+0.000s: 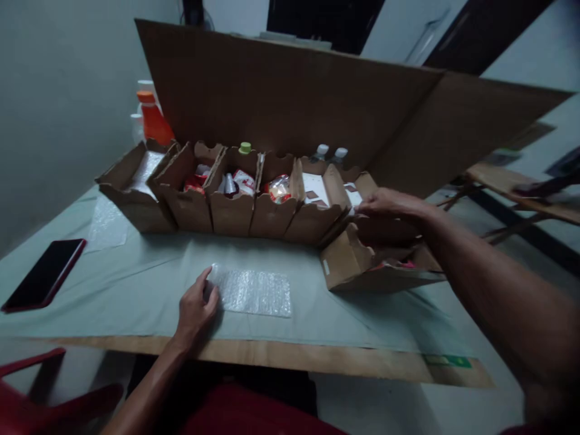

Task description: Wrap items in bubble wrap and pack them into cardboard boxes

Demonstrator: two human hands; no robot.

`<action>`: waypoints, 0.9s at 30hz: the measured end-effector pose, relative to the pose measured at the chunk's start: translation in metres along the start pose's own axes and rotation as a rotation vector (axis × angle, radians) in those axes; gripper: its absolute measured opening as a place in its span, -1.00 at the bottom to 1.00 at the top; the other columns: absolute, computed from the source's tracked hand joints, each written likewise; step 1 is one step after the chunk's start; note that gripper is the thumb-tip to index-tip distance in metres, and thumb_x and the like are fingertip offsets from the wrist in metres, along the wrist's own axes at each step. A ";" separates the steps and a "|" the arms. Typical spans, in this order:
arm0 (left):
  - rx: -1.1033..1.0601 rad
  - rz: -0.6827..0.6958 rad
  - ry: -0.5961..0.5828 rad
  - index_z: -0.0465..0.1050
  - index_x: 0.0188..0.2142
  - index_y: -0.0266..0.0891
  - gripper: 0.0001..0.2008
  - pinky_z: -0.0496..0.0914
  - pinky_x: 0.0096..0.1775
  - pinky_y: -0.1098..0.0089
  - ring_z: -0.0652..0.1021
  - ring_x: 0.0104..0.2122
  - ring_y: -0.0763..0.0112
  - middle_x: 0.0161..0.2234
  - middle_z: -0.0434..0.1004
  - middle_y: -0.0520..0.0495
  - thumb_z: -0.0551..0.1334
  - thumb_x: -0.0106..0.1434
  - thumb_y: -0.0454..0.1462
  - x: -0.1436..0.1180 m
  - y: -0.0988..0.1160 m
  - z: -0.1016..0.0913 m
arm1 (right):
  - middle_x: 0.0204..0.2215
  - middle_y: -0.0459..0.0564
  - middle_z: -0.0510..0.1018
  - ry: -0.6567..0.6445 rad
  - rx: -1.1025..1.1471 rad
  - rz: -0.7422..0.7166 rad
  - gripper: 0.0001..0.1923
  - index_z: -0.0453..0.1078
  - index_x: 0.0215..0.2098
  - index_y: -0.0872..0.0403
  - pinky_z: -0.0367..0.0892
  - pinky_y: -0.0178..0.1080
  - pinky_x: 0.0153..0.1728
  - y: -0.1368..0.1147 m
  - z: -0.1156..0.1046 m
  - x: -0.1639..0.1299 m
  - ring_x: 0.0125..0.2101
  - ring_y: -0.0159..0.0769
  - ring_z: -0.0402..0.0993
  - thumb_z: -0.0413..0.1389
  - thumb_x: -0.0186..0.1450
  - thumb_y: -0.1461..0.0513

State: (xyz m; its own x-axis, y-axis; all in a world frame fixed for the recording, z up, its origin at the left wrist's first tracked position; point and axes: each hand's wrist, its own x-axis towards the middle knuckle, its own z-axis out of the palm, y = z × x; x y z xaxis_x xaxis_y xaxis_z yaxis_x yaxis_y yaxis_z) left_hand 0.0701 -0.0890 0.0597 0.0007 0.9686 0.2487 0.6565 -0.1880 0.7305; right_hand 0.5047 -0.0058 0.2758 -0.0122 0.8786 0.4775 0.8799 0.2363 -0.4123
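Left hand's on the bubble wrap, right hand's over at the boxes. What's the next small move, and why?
Probably draw something out of the box row with the right hand and bring it to the bubble wrap. That hand reaches into the rightmost boxes, while the left hand pins the sheet's edge flat on the table, nothing lying on it yet.

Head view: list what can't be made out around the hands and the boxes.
- Right hand: fingertips hidden inside the end box; any grip unclear.
- Small box: contents mostly hidden by its walls.
- Bottles: only caps show above the row of boxes.
- Packets: print too blurred to read.
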 end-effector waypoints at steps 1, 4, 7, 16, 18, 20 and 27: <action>0.007 0.001 -0.003 0.37 0.20 -0.31 -0.48 0.36 -0.40 0.39 0.39 -0.56 0.46 -0.47 0.43 0.07 0.13 0.30 -0.16 -0.001 -0.003 0.001 | -0.70 -0.24 0.35 -0.012 -0.038 0.021 -0.55 0.44 -0.56 0.17 0.15 -0.47 -0.66 -0.007 -0.018 0.006 -0.71 -0.58 0.25 0.20 0.36 0.04; 0.013 0.019 -0.003 0.36 0.21 -0.25 -0.48 0.40 -0.39 0.36 0.44 -0.54 0.43 -0.38 0.51 0.02 0.16 0.31 -0.12 -0.002 -0.011 0.004 | -0.70 -0.21 0.33 0.061 -0.122 0.065 -0.56 0.48 -0.54 0.16 0.05 -0.44 -0.65 -0.043 -0.067 -0.001 -0.67 -0.58 0.22 0.17 0.36 0.03; -0.019 0.094 0.125 0.33 0.21 -0.25 -0.48 0.50 -0.21 0.24 0.57 -0.19 0.22 -0.03 0.52 -0.23 0.20 0.30 -0.11 -0.003 -0.009 0.004 | -0.55 -0.14 0.47 0.114 -0.033 0.010 -0.65 0.50 -0.38 0.10 0.21 -0.41 -0.57 -0.093 -0.074 -0.039 -0.56 -0.50 0.33 0.10 0.43 0.04; -1.230 -0.389 -0.287 0.19 0.27 -0.16 -0.26 0.51 -0.04 0.09 0.56 0.04 0.04 0.13 0.46 -0.31 0.30 0.22 0.10 -0.024 0.080 -0.014 | -0.16 0.05 0.65 0.063 -0.164 -0.606 -0.84 0.47 -0.18 0.08 0.27 -0.03 0.04 -0.174 0.090 -0.143 -0.13 -0.20 0.53 0.04 0.43 0.31; -1.488 -0.567 -0.361 0.31 0.19 -0.22 -0.30 0.52 -0.07 0.15 0.61 -0.05 0.07 0.00 0.57 -0.25 0.38 0.16 0.04 -0.019 0.087 -0.016 | -0.08 0.05 0.64 -0.020 -0.098 -0.774 -0.80 0.47 -0.18 0.08 0.21 -0.03 0.13 -0.183 0.112 -0.156 0.02 -0.19 0.48 0.00 0.44 0.35; -1.595 -0.702 -0.370 0.45 0.03 -0.30 -0.44 0.51 -0.09 0.23 0.64 -0.17 0.14 -0.19 0.64 -0.17 0.45 0.09 -0.11 -0.014 0.085 -0.019 | 0.00 0.04 0.62 -0.096 0.039 -0.881 -0.79 0.47 -0.16 0.08 0.19 -0.05 0.17 -0.186 0.118 -0.167 0.14 -0.18 0.41 -0.01 0.42 0.35; -1.664 -0.645 -0.341 0.50 0.06 -0.31 -0.41 0.44 0.07 0.17 0.60 0.01 0.05 -0.05 0.65 -0.21 0.38 -0.03 -0.28 -0.019 0.088 -0.006 | 0.07 0.13 0.57 -0.176 0.443 -0.090 -0.32 0.24 0.29 0.03 0.45 -0.08 -0.02 -0.167 0.111 -0.183 0.00 -0.09 0.55 0.29 0.26 0.11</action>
State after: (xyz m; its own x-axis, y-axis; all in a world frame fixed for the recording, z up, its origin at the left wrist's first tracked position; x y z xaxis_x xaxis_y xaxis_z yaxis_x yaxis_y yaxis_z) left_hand 0.1229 -0.1251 0.1232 0.3575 0.8943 -0.2693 -0.7383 0.4472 0.5048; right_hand 0.3074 -0.1597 0.1716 -0.1931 0.8942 0.4040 0.5849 0.4355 -0.6843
